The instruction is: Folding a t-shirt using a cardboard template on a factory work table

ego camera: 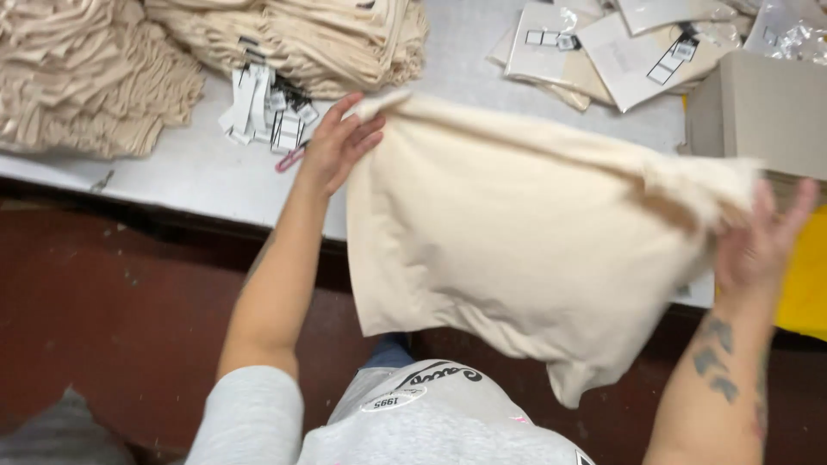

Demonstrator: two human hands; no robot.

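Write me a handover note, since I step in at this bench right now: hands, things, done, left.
Left hand: grip on the upper left corner of the cream cloth piece.
Right hand: grip on its right end.
The cloth hangs in the air, over the table edge.
Done: cloth picked up, spread between both hands.
Left: not yet laid down; folded cloth stacks lie behind.

Cream cloth bag, held aloft, hanging

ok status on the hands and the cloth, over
Left hand and right hand each grip a top corner of the cream cloth. Cloth hangs off the table edge. Nothing in the way.
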